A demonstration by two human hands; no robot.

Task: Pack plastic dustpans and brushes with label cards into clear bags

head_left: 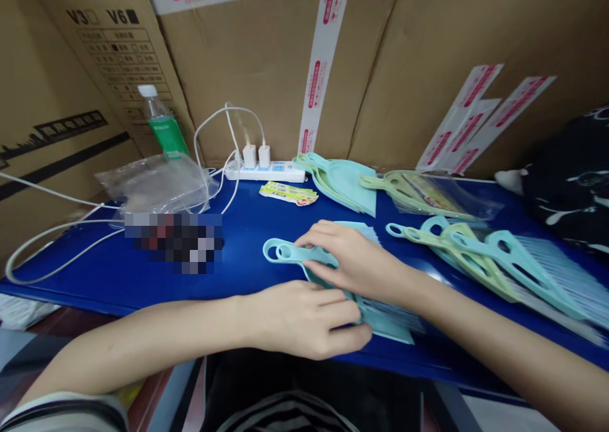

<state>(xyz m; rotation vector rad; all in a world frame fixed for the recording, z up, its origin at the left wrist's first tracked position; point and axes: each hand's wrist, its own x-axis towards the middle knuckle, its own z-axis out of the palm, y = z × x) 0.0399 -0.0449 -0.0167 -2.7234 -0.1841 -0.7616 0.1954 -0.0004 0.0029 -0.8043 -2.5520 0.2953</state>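
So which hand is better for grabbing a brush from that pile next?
Probably the right hand: the brush pile lies on its side, though it's gripping the blue handles. The left hand is farther from the pile.

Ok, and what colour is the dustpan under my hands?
The dustpan is pale blue; it shows best in the head view.

a green-labelled bottle [165, 129] stands and a white power strip [267, 172] lies before brown cardboard [257, 58].

Forearms [181, 327] converge, left hand [307, 321] palm-down, right hand [345, 251] just beyond.
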